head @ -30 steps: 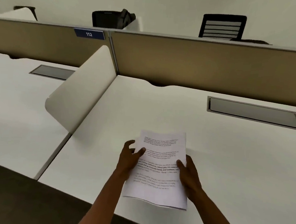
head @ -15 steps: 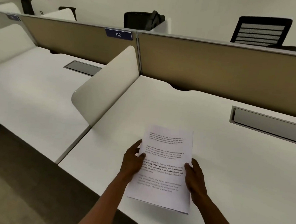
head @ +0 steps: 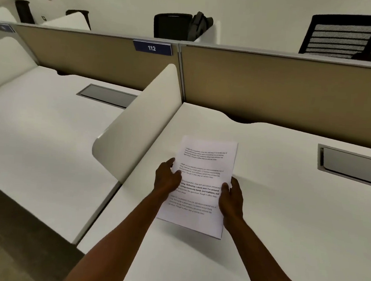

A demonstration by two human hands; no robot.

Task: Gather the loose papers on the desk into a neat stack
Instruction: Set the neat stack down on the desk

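While two hands grip it, one paper stack (head: 201,181) hovers.

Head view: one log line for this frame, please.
left hand: grips paper stack left edge | right hand: grips right edge | stack: squared, near end lifted off desk | loose sheets: none visible

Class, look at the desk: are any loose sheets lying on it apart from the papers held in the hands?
No: the only papers in view are held between the left hand and right hand above the desk.
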